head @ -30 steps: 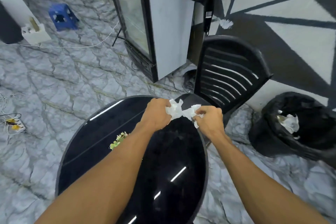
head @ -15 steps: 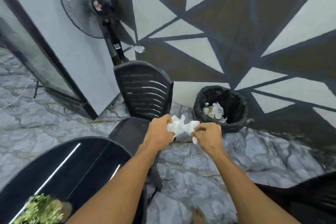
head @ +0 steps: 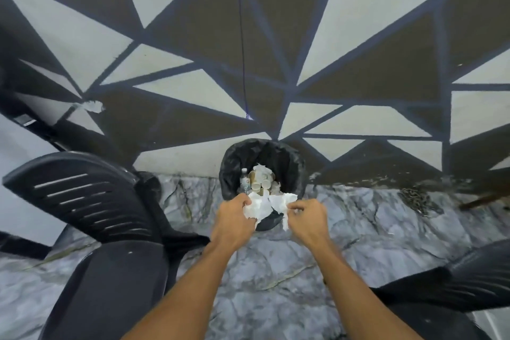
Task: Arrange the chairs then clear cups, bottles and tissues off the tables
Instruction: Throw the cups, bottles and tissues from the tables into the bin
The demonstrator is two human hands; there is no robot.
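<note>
Between the two sets of fingers: crumpled white tissues (head: pixel 259 207), held off the ground, well clear of any table. left hand (head: pixel 233 219) has fingers curled tight round the left wad. right hand (head: pixel 307 219) pinches the right end, thumb and fingertips closed on it, with a thin strip hanging below the pinch. Both hands grip tissue only. Below and behind the fingers is grey marbled floor (head: pixel 276 270). Left of the left fingers, near, is a black chair (head: pixel 82 196) with a slatted back, tilted in this wide-angle view. Right of the right fingers, lower and further out, is a second black chair (head: pixel 469 279), only partly in frame. Just past the fingertips is a bin (head: pixel 289 163) with a black liner, its near rim hidden behind the tissues, so the wad overlaps the opening; whether it touches the rim, can't tell. Inside the bin are paper cups (head: pixel 260 183), more tissue, and a clear bottle (head: pixel 244 181) at its left side. Far right of the fingers, a chain (head: pixel 419 200) lies on the floor at the wall base. Beyond the bin is the wall (head: pixel 193 22), painted in dark and pale triangles, with a thin cord (head: pixel 240 36) hanging down it above the bin and a pale scrap (head: pixel 92 106) stuck on far left.
</note>
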